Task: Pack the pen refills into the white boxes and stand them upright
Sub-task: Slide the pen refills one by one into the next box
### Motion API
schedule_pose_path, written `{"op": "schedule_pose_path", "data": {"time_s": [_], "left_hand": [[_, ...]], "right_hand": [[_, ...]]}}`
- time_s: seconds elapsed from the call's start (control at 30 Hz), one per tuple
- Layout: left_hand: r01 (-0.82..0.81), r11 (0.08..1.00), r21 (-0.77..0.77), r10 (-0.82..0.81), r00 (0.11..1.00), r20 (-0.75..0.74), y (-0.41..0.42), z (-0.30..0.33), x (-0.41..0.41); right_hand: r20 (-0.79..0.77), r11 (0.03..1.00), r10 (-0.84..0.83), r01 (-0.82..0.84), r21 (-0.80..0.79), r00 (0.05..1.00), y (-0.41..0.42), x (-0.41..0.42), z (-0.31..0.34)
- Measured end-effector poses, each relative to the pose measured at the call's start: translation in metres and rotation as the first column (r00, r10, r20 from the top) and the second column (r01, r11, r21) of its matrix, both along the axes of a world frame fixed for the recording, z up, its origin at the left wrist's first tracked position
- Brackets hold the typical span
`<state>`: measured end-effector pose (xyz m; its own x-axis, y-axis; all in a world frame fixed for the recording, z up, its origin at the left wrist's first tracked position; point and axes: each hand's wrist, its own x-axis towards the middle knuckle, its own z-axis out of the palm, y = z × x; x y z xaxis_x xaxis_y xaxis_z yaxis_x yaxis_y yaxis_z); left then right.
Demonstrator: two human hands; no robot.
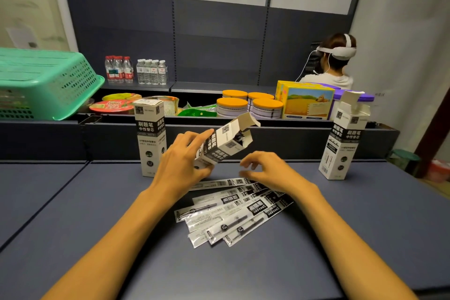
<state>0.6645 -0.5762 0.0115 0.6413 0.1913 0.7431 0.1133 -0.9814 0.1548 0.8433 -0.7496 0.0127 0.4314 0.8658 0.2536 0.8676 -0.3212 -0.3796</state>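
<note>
Two bare forearms, entering from 7 and 5 o'clock; no sleeves in view. Left hand (181, 161) and right hand (265, 172) bare: short, unpainted nails, slim fingers throughout.

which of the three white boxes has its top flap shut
The left box, standing upright behind the left hand; the held one and the right one are open.

A single wide-angle view from the person's head looks forward and down, close over the dark table (341, 238), with both forearms reaching in from the bottom edge and the shelf wall (219, 39) facing it behind
</note>
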Motion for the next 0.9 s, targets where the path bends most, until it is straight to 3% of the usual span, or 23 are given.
{"op": "schedule_pose_path", "data": {"time_s": [0.23,0.9], "left_hand": [[0.005,1.0,-0.015,-0.005,1.0,-0.004,-0.002,-0.001,0.001],[-0.01,1.0,0.001,0.01,1.0,0.002,0.003,-0.001,-0.001]], "right_hand": [[-0.14,0.987,0.104,-0.119,-0.104,0.985,0.003,0.001,-0.006],[-0.085,0.989,0.102,-0.11,-0.1,0.991,0.012,0.004,-0.012]]}}
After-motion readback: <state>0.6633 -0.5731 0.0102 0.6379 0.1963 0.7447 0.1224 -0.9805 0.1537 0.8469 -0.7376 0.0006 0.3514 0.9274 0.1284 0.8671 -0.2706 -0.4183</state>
